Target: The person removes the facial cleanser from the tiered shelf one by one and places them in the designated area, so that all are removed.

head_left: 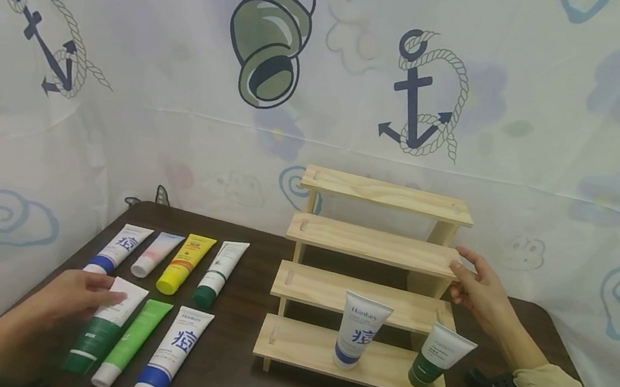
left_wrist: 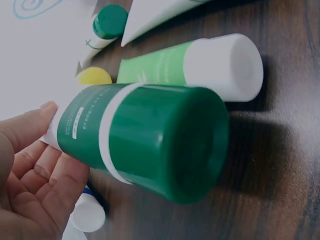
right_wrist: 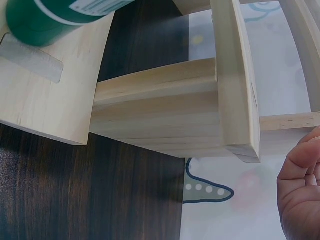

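My left hand (head_left: 67, 299) holds a white and dark-green squeeze tube (head_left: 102, 330) by its white upper end, thumb on one side and fingers on the other. In the left wrist view its green cap (left_wrist: 195, 145) points away from the hand, above the table. My right hand (head_left: 481, 296) grips the right end of a shelf on the four-tier wooden display rack (head_left: 375, 245); the right wrist view shows only part of that hand at its edge. A white tube with a blue band (head_left: 360, 334) and a green-capped tube (head_left: 436, 361) stand cap-down on the rack's bottom tier.
Beside the held tube lie a light-green tube (head_left: 137, 339) and a white-blue tube (head_left: 172, 356). Behind them are a yellow tube (head_left: 187, 262), a pale pink tube (head_left: 157, 255), another white-blue tube (head_left: 120, 248) and a white-green tube (head_left: 221, 273). A patterned curtain (head_left: 350, 104) hangs behind the dark table.
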### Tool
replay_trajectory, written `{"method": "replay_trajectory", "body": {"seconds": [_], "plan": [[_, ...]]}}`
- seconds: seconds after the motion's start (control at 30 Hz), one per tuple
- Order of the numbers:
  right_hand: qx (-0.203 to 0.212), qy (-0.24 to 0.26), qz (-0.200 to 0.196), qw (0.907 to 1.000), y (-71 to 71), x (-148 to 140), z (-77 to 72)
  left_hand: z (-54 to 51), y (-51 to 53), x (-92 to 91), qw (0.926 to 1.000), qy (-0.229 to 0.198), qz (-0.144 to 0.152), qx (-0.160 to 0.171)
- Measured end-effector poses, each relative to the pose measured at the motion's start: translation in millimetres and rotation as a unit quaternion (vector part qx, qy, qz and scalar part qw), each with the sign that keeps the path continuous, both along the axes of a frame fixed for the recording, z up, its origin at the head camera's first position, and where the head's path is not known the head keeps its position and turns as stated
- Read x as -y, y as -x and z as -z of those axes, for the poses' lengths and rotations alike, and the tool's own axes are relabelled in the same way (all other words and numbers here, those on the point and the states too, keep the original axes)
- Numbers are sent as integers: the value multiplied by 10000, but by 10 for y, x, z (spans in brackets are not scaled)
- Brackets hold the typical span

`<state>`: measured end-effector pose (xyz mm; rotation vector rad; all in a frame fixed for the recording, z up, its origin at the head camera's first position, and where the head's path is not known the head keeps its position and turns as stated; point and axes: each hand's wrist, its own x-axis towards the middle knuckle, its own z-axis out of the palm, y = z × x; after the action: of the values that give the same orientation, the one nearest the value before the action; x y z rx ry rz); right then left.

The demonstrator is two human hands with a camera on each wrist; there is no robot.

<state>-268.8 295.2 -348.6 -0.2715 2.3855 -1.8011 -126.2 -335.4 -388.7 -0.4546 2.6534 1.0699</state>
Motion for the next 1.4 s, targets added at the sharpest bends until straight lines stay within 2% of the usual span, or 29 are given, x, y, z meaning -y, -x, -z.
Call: {"method": "replay_trajectory", "body": {"seconds": [0.17, 0.5, 0.93, 1.4], "plan": [[15, 32, 6, 10000, -5, -2, 9, 60, 0, 51, 9995, 268, 51, 139], [25, 15, 20, 10000, -31, 1, 13, 196, 27, 88, 9986, 512, 153, 45], [-21, 56, 2, 10000, -47, 21, -2, 318, 87, 102, 9992, 372, 113, 16], [-5, 19, -9, 10000, -49, 14, -2, 384, 47, 106, 9989, 459, -28, 61]]}}
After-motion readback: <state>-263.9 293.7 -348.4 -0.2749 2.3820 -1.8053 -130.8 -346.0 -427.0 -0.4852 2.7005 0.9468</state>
